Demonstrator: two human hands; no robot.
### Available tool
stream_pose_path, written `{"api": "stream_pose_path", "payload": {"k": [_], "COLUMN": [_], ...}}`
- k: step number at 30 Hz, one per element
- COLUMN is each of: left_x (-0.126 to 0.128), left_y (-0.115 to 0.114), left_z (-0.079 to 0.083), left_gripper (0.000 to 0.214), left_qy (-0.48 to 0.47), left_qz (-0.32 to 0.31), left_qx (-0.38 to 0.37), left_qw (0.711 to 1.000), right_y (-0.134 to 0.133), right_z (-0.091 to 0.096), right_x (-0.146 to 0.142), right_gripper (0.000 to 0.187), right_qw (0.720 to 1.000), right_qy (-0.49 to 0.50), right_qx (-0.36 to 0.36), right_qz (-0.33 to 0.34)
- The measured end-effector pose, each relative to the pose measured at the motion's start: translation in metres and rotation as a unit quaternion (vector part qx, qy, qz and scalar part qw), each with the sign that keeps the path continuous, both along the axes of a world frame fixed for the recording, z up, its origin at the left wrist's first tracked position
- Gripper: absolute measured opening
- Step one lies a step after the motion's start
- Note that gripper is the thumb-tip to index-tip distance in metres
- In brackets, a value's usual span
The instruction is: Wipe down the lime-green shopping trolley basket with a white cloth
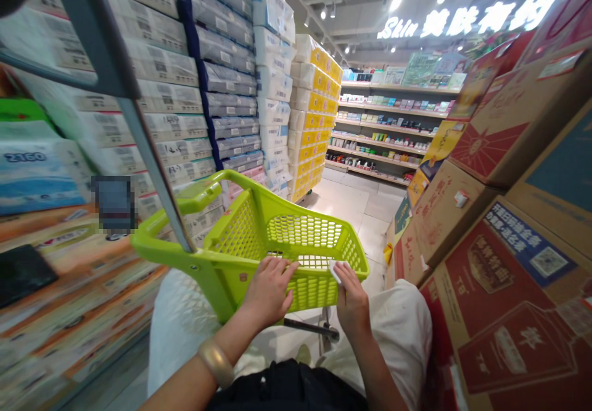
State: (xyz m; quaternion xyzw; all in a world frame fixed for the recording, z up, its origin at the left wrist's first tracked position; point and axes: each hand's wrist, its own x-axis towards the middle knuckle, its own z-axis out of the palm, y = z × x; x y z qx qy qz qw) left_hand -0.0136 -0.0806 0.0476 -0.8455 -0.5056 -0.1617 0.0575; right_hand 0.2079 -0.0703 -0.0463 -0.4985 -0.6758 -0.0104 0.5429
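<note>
A lime-green shopping trolley basket (287,198) with perforated walls stands in front of my knees. My left hand (271,287) grips its near rim, fingers curled over the top and thumb on the outer side. Farther right along the same rim, my right hand (352,300) pinches a small white wipe or tissue (336,270), which lies against the edge. No goods show on the visible part of the basket's floor. A metal pole (155,176) rises from the basket's left end to a grey handle (99,28) at upper left.
Stacked tissue packs (231,78) rise along the left, with yellow-and-white packs (312,127) beyond. Printed cartons (485,275) crowd the right side. Shelves of small boxed goods (383,121) stand at the back, past pale floor tiles (351,201). A black bar (309,327) runs low beneath the basket.
</note>
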Motion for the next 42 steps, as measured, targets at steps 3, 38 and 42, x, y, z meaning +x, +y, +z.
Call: {"api": "stream_pose_path", "payload": {"k": [3,38,42], "left_x": [0.0,0.004,0.004], "left_y": [-0.001,0.001,0.0], "left_z": [-0.001,-0.003,-0.004], "left_gripper": [0.049,0.046,0.047], "left_qy": [-0.004,0.008,0.01], "left_qz": [-0.003,0.013,0.011], "left_qx": [-0.002,-0.005,0.0], "left_qw": [1.0,1.0,1.0], "right_y": [0.005,-0.001,-0.003], "right_z": [-0.004,-0.008,-0.004], "right_x": [0.021,0.008,-0.019], "right_gripper": [0.042,0.049,0.053], "right_qw": [0.996,0.996,0.995], "right_qy": [0.031,-0.034,-0.089], "right_qx": [-0.002,0.021,0.026], "right_qz": [-0.086,-0.077,0.025]}}
